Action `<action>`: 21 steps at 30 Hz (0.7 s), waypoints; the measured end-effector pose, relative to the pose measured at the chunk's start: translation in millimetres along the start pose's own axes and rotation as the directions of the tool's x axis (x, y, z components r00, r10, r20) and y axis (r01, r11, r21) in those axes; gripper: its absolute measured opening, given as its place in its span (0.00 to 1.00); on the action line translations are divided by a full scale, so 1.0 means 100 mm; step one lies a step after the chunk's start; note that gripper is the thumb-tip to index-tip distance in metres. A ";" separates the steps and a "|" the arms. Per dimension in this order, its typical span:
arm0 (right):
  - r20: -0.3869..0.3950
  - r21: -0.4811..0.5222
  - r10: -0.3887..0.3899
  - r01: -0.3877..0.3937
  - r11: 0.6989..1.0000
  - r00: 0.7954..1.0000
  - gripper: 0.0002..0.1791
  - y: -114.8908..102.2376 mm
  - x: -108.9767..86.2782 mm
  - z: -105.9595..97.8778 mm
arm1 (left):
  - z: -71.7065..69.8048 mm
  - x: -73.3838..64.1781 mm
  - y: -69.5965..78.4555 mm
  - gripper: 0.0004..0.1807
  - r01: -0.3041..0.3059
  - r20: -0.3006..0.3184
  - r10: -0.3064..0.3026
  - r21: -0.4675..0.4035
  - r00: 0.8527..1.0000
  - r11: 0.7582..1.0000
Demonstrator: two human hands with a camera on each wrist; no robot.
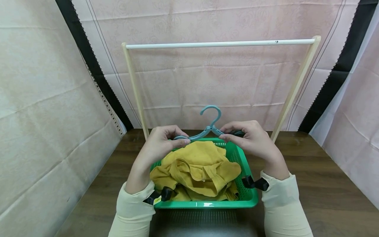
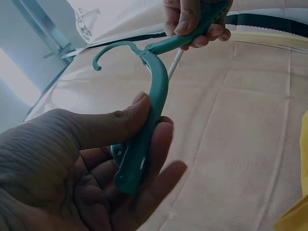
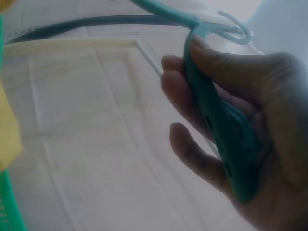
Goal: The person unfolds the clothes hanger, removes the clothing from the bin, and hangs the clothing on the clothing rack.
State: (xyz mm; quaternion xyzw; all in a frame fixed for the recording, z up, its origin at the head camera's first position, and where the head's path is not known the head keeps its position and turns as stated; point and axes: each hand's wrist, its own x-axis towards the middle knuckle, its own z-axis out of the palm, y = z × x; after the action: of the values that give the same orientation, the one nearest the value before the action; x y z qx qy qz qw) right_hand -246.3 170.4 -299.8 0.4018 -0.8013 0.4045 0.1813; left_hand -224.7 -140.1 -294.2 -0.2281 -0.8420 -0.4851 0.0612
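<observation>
A blue-green plastic folding hanger (image 1: 204,132) is held up between both hands, hook on top, over the far side of the basket. My left hand (image 1: 161,140) pinches its left arm between thumb and fingers. The right hand (image 1: 251,136) grips the other arm the same way. In the left wrist view the thumb lies along the hanger arm (image 2: 154,96), close to its outer end. In the right wrist view the thumb presses near the middle joint of the hanger (image 3: 207,96). Below, a crumpled yellow garment (image 1: 198,171) fills the green basket (image 1: 207,204).
A rack with a white crossbar (image 1: 219,44) and cream posts (image 1: 291,92) stands behind the basket. The basket sits on a dark wooden table (image 1: 299,158). Pale cloth (image 1: 59,98) hangs along the sides and back.
</observation>
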 end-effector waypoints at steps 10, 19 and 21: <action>0.024 -0.025 -0.048 0.048 0.999 0.999 0.08 -0.01 0.01 0.01 | -0.02 -0.01 -0.01 0.04 0.018 0.019 -0.019 0.039 1.000 0.999; 0.028 -0.071 -0.077 0.079 0.994 0.997 0.09 -0.01 0.03 0.03 | -0.04 -0.02 0.01 0.03 0.022 0.013 -0.022 0.050 1.000 0.999; 0.026 -0.078 -0.078 0.080 0.994 0.997 0.09 -0.02 0.04 0.04 | -0.05 -0.02 0.02 0.03 0.023 0.009 -0.024 0.058 1.000 0.998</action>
State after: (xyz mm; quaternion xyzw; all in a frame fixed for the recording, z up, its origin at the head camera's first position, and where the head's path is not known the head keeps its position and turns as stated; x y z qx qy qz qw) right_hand -247.3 165.1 -298.8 0.4303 -0.8022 0.3603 0.2039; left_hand -222.4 -143.9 -290.8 -0.2187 -0.8586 -0.4600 0.0582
